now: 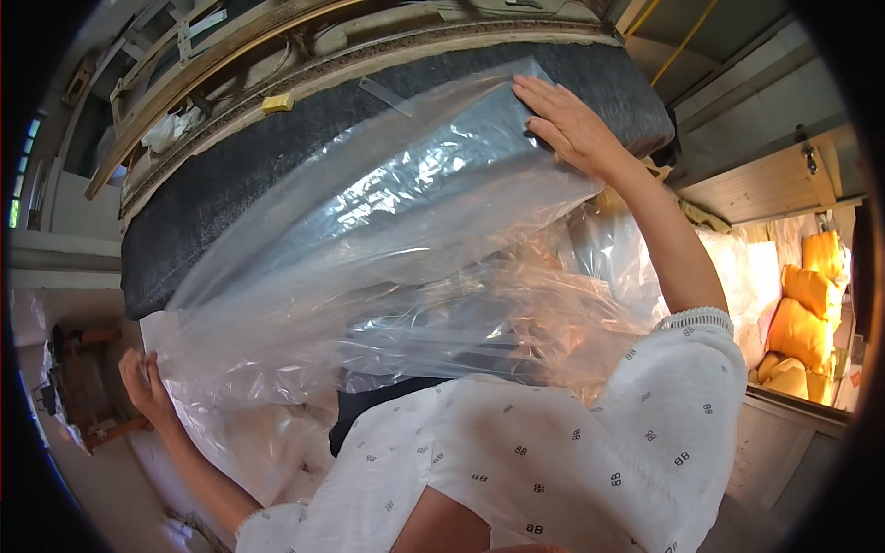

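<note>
From the head view, my right hand (567,120) lies flat, fingers spread, pressing the clear plastic sheet (396,267) onto the dark grey cushion (230,203) at one o'clock. My left hand (147,387), at eight o'clock, is closed on the sheet's lower corner. Yellow cushions (807,309) sit at three o'clock.
</note>
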A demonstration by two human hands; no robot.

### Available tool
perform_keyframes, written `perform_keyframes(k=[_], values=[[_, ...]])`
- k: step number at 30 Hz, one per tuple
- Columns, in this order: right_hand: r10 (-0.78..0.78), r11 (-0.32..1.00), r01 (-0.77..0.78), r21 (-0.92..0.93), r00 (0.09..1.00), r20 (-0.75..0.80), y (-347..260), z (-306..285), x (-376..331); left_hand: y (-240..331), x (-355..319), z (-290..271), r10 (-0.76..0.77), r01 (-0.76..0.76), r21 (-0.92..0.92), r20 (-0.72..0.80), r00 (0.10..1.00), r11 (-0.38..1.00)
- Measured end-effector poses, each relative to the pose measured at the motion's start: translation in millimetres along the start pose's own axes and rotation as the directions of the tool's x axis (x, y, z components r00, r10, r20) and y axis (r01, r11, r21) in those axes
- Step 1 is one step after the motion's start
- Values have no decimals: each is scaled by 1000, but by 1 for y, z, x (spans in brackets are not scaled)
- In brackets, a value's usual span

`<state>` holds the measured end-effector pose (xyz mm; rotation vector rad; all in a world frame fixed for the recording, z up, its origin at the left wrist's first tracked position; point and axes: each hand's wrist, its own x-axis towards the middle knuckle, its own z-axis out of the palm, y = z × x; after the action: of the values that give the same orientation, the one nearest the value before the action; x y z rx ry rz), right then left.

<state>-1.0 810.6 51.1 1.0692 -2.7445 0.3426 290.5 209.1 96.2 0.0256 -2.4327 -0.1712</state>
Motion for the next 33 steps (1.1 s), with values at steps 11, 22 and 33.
perform_keyframes(k=[11, 22, 33], values=[[285, 788, -247, 564, 958, 21, 88, 15, 68, 17, -74, 4, -633, 683, -28, 350, 691, 730], [541, 836, -387, 390, 458, -705, 96, 32, 86, -36, 110, 143, -594, 489, -473, -95, 799, 733], [699, 705, -389, 594, 525, -485, 135, 43, 99, -63, 181, 234, -560, 494, -499, 20, 828, 712]])
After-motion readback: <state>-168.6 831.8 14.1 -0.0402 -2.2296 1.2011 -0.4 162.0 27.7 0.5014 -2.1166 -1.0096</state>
